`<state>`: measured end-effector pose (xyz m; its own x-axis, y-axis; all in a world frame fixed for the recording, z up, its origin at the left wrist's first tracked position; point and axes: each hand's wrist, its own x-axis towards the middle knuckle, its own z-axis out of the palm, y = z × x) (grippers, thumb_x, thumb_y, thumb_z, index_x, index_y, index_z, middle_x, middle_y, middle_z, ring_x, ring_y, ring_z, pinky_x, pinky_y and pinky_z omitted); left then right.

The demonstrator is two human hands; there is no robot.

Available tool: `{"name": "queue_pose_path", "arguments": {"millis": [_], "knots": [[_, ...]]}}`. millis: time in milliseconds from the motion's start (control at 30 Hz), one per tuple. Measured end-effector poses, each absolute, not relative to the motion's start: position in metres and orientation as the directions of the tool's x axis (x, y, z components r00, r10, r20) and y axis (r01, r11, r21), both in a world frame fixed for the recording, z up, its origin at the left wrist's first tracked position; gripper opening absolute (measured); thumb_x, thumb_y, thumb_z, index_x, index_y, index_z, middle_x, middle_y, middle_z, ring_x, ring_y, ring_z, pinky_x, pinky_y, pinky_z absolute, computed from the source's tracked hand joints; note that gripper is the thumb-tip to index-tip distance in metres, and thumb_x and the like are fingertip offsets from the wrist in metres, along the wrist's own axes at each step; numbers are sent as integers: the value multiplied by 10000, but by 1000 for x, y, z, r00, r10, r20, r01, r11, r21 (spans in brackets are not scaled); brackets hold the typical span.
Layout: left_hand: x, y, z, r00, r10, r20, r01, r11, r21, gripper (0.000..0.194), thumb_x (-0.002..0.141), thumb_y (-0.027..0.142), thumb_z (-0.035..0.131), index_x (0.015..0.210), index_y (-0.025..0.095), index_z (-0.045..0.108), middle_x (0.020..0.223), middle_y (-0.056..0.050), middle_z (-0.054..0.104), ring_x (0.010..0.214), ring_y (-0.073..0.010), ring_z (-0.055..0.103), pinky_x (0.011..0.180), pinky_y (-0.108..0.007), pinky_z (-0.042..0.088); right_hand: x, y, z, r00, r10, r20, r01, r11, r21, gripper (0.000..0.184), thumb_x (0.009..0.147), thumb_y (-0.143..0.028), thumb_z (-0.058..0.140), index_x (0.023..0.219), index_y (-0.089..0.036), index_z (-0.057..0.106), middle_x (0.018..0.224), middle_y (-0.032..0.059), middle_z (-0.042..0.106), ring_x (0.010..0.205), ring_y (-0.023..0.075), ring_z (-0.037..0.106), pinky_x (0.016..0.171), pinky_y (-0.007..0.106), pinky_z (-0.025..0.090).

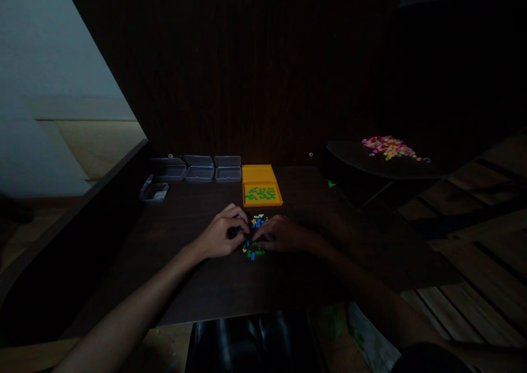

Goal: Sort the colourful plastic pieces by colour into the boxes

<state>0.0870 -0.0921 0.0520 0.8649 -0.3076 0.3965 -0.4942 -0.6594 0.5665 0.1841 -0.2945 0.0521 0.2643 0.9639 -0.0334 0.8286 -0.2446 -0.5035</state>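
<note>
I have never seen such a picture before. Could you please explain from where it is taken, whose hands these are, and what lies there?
There is no machine here. A camera worn on a person's head looks forward and down, so you see that person's own left hand and right hand. Both are close together at small coloured pieces on a dark table. Beyond them, an open yellow box contains green pieces. Left of it are clear boxes with raised lids. At the right, a shelf carries a pink and yellow heap. It is too dark to tell whether either hand holds a piece.
</note>
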Motion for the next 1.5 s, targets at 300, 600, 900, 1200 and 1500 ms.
{"name": "queue_pose_path", "arguments": {"millis": [300,600,900,1200,1500], "knots": [[89,-91,51,865,-235,444,-470,-687,554,202,833,132,491,733,170,662,855,-43,602,854,-172,534,801,-335,446,182,-294,56,253,966,-58,867,-253,-428,159,851,-268,608,960,-216,711,703,-13,658,641,122,572,639,229,339],[90,-89,51,852,-225,473,-480,-698,532,232,844,114,475,718,169,662,842,-37,604,838,-162,533,791,-320,438,173,-295,54,311,941,-135,923,-333,-193,202,923,-314,509,1051,-210,624,863,54,686,777,184,612,690,266,340],[92,-88,50,856,-207,474,-464,-711,528,232,832,92,467,724,167,658,851,-40,612,856,-170,536,801,-321,443,203,-301,75,444,895,-45,832,-431,-349,178,877,-281,566,1001,-178,641,688,-17,601,592,105,499,588,213,295],[93,-88,48,847,-219,485,-483,-700,527,226,836,84,476,725,164,657,851,-40,621,849,-167,544,793,-316,454,269,-294,87,495,864,-88,795,-492,-354,166,793,-168,566,901,-121,683,716,22,645,609,110,525,583,207,327],[92,-89,50,854,-214,475,-474,-696,540,225,826,78,474,732,168,657,862,-38,617,861,-167,547,800,-316,453,289,-274,81,491,833,-256,790,-549,-273,191,747,-177,562,854,-112,707,757,44,692,630,123,560,559,203,352]]}}
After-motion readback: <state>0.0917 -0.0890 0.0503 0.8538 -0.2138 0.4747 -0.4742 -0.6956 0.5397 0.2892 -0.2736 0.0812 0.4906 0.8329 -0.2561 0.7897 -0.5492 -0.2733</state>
